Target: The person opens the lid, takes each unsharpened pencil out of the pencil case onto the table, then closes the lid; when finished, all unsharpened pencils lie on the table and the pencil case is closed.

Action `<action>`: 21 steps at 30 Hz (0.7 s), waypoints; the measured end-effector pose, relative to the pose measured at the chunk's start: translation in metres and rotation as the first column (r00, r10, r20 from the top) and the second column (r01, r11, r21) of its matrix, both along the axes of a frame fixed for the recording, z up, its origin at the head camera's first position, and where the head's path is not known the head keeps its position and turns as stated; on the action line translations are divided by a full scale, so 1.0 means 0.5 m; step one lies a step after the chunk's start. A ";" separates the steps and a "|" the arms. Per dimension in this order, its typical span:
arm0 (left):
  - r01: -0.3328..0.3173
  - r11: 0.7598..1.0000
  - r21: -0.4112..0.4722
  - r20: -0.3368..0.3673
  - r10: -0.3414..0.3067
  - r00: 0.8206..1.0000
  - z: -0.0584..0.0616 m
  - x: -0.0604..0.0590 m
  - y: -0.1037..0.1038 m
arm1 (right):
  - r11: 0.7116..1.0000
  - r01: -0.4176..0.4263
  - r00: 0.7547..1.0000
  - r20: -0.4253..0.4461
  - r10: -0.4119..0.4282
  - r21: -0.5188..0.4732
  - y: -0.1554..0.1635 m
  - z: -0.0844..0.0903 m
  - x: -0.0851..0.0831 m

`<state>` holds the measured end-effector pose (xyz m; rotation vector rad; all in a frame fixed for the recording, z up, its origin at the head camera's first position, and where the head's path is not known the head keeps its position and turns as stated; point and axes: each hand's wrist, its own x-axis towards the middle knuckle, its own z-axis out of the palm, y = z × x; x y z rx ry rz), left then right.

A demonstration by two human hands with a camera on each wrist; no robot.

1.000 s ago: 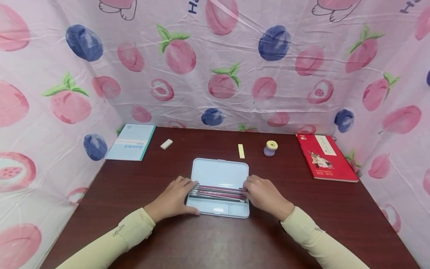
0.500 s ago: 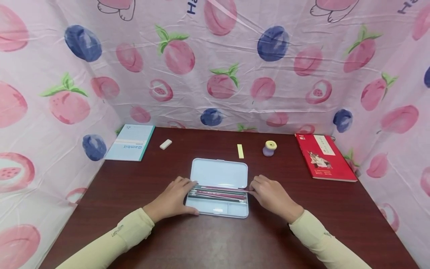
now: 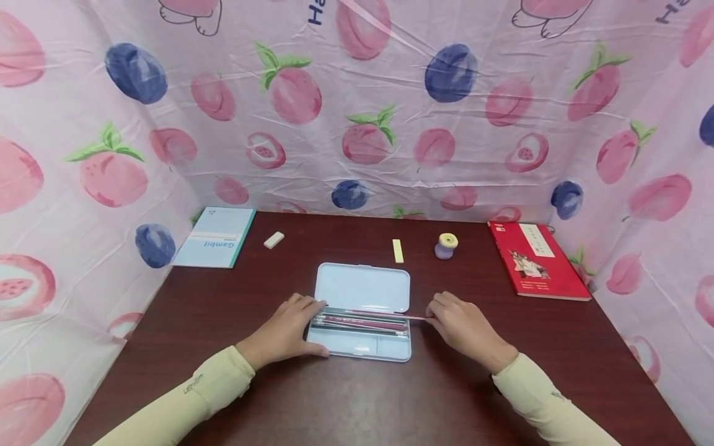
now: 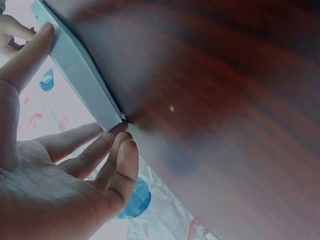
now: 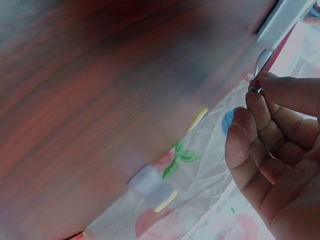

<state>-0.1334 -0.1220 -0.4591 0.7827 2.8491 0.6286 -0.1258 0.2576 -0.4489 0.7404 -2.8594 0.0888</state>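
Observation:
A pale blue pencil case lies open on the table, its lid tilted back. Several pencils lie lengthwise inside, above a divided front compartment. The left hand holds the case's left end, thumb at the front and fingers at the back corner; in the left wrist view these touch the case's side. Past the right end of the case, the right hand pinches one end of a dark pink pencil. That pencil still reaches over the case, its far end among the others.
Behind the case lie a white eraser, a yellow strip and a small purple-and-yellow spool-shaped object. A blue-and-white notebook is at the back left, a red book at the right. Fruit-print cloth surrounds the table.
The right hand has moved right, away from the case, drawing the pinched pencil out past the case's right edge. The left hand has stayed on the left end.

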 end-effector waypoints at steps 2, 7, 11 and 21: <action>0.000 1.000 0.000 0.003 0.000 1.000 -0.001 0.000 0.000 | 1.000 0.002 1.000 0.000 -0.002 -0.005 0.007 -0.002 0.001; 0.006 1.000 -0.001 0.007 -0.006 1.000 -0.002 -0.001 -0.001 | 1.000 0.008 1.000 0.001 -0.008 -0.026 0.027 -0.005 0.004; 0.010 1.000 0.003 0.003 -0.010 1.000 -0.001 -0.002 -0.002 | 0.999 0.009 1.000 0.003 -0.009 -0.042 0.043 -0.005 0.006; 0.006 1.000 0.018 0.006 -0.006 1.000 -0.001 -0.003 -0.001 | 0.998 0.004 1.000 -0.009 -0.005 -0.067 0.082 -0.008 0.014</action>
